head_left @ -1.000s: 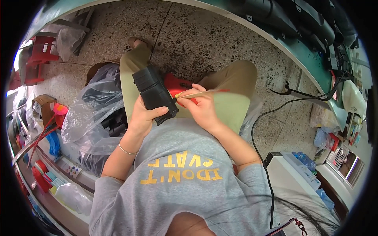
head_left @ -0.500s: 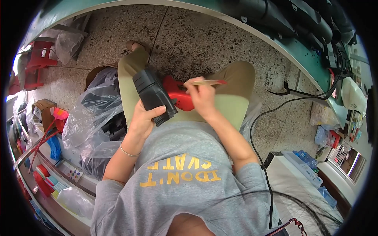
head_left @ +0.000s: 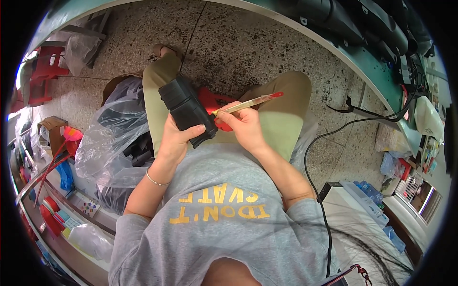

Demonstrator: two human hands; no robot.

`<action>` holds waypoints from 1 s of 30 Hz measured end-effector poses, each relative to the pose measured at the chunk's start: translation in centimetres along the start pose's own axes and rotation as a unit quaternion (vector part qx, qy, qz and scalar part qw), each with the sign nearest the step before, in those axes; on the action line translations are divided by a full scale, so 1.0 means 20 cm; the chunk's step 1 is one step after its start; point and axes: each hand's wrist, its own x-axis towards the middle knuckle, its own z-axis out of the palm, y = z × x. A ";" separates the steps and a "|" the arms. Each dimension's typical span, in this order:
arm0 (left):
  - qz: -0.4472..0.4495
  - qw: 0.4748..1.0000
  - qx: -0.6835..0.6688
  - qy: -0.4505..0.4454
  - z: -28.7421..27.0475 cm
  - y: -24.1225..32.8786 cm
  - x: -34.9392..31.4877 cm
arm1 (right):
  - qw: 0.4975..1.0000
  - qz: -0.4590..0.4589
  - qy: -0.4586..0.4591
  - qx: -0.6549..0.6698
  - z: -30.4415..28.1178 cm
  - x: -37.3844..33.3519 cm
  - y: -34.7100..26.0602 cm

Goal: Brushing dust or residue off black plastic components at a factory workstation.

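Black and red tool [head_left: 191,112] on lap, at 12 o'clock from chest, clasped firmly in left hand [head_left: 175,138]. Right hand [head_left: 245,126] pinching brush [head_left: 248,102], handle out toward 2 o'clock. Best kept steady: short, light strokes at seam, tool braced against thigh.

Black device [head_left: 186,112] w/ red part [head_left: 212,102] behind it. Brush [head_left: 248,103]: pale wood handle, red tip. Trousers [head_left: 281,114] olive-khaki. Shirt [head_left: 224,238] grey w/ yellow lettering. Floor [head_left: 248,52] speckled grey-brown terrazzo. Left of device: clear plastic bag [head_left: 107,143], red stool [head_left: 45,76].
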 end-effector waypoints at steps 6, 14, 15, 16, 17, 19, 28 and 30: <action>0.013 1.000 0.018 0.001 0.01 0.00 0.01 | 0.963 -0.144 0.050 -0.222 -0.03 0.08 0.06; 0.279 0.664 0.693 0.011 0.05 0.18 -0.10 | 0.914 -0.309 0.173 -0.196 -0.14 0.14 -0.19; 0.240 0.780 0.577 0.033 0.05 0.15 -0.09 | 0.941 -0.270 0.144 -0.145 -0.11 0.11 -0.19; 0.195 0.874 0.442 0.054 0.04 0.12 -0.08 | 0.964 -0.234 0.092 -0.092 -0.11 0.10 -0.17; 0.146 0.935 0.317 0.061 0.01 0.10 -0.05 | 0.975 -0.160 0.068 -0.137 -0.10 0.07 -0.18; 0.088 0.969 0.222 0.065 -0.01 0.10 -0.03 | 0.945 -0.202 0.053 -0.253 -0.06 0.03 -0.18; 0.033 0.986 0.165 0.010 0.05 0.11 -0.05 | 0.885 -0.303 -0.090 -0.341 0.07 0.05 -0.16; 0.045 0.982 0.182 -0.002 0.05 0.11 -0.05 | 0.953 -0.178 -0.086 -0.228 0.07 0.06 -0.14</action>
